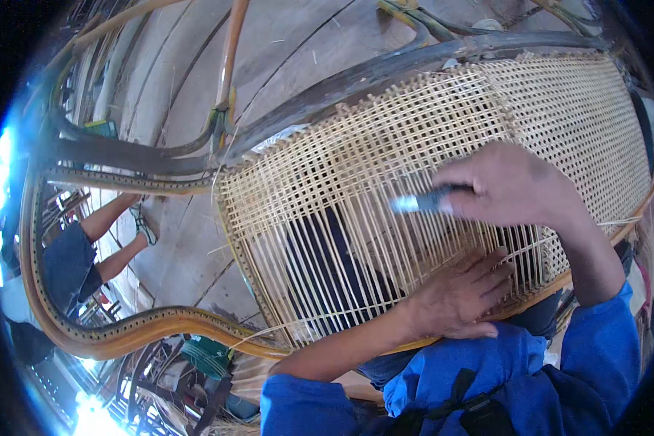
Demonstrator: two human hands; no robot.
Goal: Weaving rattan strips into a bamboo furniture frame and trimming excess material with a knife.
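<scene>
A woven cane panel [291,195] is stretched across a curved wooden furniture frame [171,323] in front of me. Its far part is a close open-square weave, while the near middle shows mostly bare parallel strands. My left hand [461,294] lies over these strands near the front rail, fingers spread and holding nothing visible. Above the panel, to the right of the middle, my right hand [512,185] is closed round a dark-handled tool [421,202] with a pale tip pointing left. Motion blurs both, so the tool's exact kind cannot be made out.
The frame's left section has a rim of drilled holes around an uncaned opening. Past it, a person's legs [109,243] show at the left. A green basket-like thing [207,354] stands below the frame. Wooden legs and rails [229,65] rise at the far side.
</scene>
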